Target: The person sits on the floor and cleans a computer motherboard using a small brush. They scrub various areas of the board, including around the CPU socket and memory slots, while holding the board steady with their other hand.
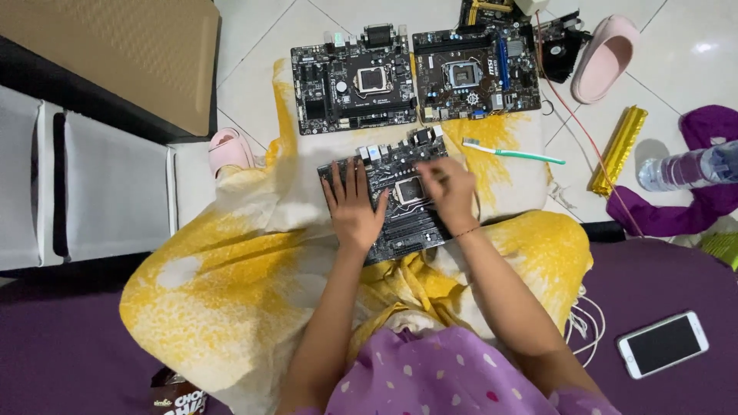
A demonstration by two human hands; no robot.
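Both hands [355,207] [447,192] rest on a dark motherboard [400,211] (socket showing).

White glossy floor tiles [676,69] with thin grey grout lines fill the top of the view, and a bright glare sits on one tile at the upper right. A yellow-and-white mottled cloth [231,292] lies spread over the floor in the middle. Deep purple matting [661,277] covers the lower corners. At the left stands a white panelled cabinet [115,192] with dark gaps between its sections, and above it a tan quilted board [131,54] rests on a black edge.
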